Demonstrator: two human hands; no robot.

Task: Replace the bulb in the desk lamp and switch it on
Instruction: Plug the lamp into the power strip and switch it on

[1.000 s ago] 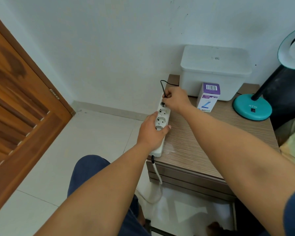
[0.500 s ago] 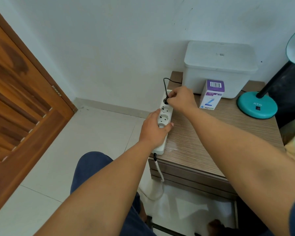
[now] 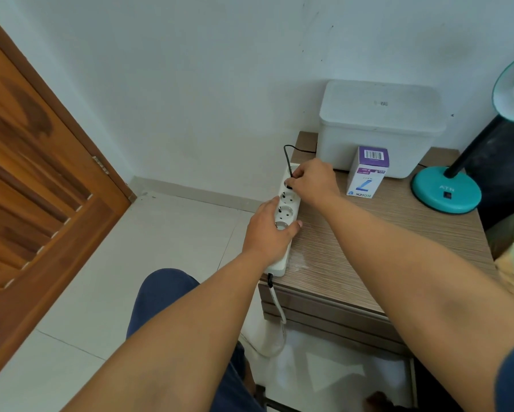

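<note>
The left hand (image 3: pixel 266 233) wraps its fingers (image 3: pixel 294 226) over the near half of the long white plastic power strip (image 3: pixel 285 215) lying along the wood-grain worktop (image 3: pixel 368 233) edge. The right hand (image 3: pixel 315 181) pinches the small black plug (image 3: pixel 288 185) at the strip's far socket, thin black cord (image 3: pixel 290 150) rising above those fingers. Right of them stand a white-and-purple bulb box (image 3: pixel 367 173) and the teal round-based desk lamp (image 3: pixel 446 193).
</note>
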